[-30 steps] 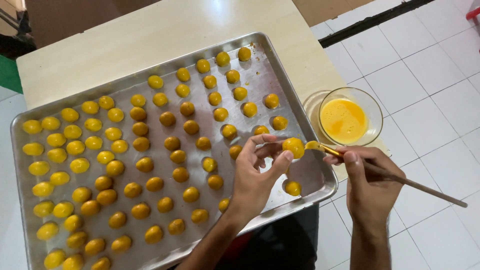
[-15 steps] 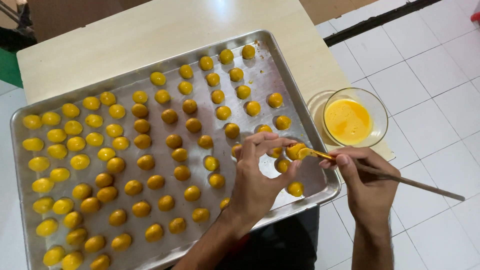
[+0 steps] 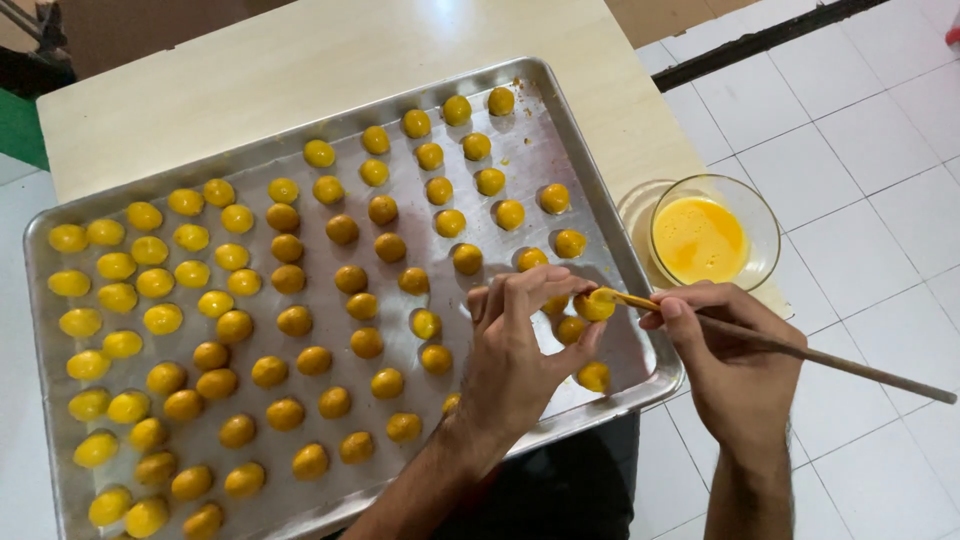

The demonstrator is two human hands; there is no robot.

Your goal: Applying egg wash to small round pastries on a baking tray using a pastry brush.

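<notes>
Pinching a small yellow dough ball point(image 3: 596, 306) above the metal tray's point(image 3: 610, 215) right end, the left hand point(image 3: 520, 360) presents it to the right hand point(image 3: 735, 355), whose fingers grip a brush point(image 3: 800, 350) angled leftward from beside the glass bowl point(image 3: 712, 232).

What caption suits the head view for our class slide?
Left hand holds a yellow dough ball over a metal tray while right hand brushes it.
</notes>
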